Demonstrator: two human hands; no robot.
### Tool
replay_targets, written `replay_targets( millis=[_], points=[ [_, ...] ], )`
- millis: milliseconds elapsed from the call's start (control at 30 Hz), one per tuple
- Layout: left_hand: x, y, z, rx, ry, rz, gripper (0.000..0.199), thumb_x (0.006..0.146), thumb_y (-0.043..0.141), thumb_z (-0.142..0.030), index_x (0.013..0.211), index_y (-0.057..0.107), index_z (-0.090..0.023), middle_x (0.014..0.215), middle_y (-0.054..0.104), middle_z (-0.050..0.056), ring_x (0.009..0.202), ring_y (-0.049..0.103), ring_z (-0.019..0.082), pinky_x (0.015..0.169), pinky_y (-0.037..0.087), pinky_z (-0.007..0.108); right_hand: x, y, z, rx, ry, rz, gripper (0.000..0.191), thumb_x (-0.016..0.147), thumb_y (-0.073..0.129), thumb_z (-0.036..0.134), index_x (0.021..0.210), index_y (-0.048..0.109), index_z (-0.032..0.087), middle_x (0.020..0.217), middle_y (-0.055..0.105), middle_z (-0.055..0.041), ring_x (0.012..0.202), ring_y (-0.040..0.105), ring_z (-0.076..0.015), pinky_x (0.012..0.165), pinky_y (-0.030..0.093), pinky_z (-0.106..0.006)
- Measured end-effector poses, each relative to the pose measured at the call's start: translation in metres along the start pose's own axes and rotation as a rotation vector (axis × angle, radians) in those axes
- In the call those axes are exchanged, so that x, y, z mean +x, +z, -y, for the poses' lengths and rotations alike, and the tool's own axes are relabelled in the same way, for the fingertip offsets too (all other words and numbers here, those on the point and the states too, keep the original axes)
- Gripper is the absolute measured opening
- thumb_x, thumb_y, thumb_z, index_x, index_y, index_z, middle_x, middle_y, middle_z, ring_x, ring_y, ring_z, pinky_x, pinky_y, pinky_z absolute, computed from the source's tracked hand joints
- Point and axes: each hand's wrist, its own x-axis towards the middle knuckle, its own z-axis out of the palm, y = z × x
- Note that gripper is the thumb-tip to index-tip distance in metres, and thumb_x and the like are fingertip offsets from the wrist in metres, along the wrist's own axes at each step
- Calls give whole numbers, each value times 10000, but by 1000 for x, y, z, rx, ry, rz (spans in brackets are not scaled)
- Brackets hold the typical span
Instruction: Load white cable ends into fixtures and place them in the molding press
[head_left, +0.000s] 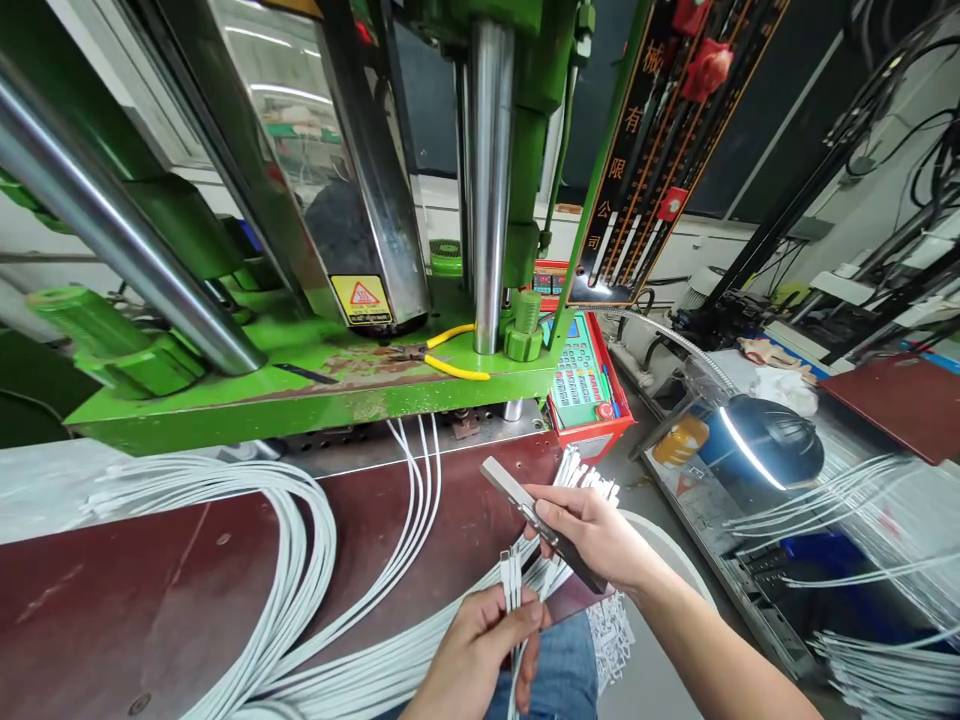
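Note:
My left hand [491,640], low in the middle of the head view, pinches a few white cables [511,590] just below their ends, which point upward. In my right hand [589,530] is a long grey metal bar [510,487], gripped between thumb and fingers. It slants from upper left to lower right, with small notches or fittings along its middle. The bar is above and to the right of the cable ends, apart from them. Behind it lies a bundle of white cable ends [574,470]. My right palm hides part of the bar.
A green press [322,420] stands ahead, with yellow-handled pliers [457,374] on its ledge. Coiled white cables [315,520] lie on the brown table [150,620]. A red control box [619,420] is behind my right hand. A pale bin [667,650] holds white scraps.

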Motion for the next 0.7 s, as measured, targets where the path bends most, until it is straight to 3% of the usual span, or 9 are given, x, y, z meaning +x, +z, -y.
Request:
replay_targets(
  millis=[233,500,700],
  points=[
    [0,0,-2,76,13,-33,298,790,562,-428,695,541,-147,430,484,-34,349,385,84,394,321,205,-1,0,3,10,10,54,436,895,555,467,1241,602,206,786,585,-18,599,477,-93,583,376,-233],
    [0,-5,-2,78,-12,22,328,792,592,-459,726,549,-141,510,547,-10,409,463,104,463,380,235,-4,7,-2,-144,-89,21,434,916,518,464,1252,595,200,752,559,-8,596,458,-97,568,377,-232],
    [-6,-1,-6,-140,-10,-28,415,728,664,-518,932,527,-183,637,588,-2,527,554,160,513,469,288,-1,1,4,-80,-17,47,486,887,554,482,1254,589,166,779,601,-32,605,478,-106,582,405,-240]
  ],
)
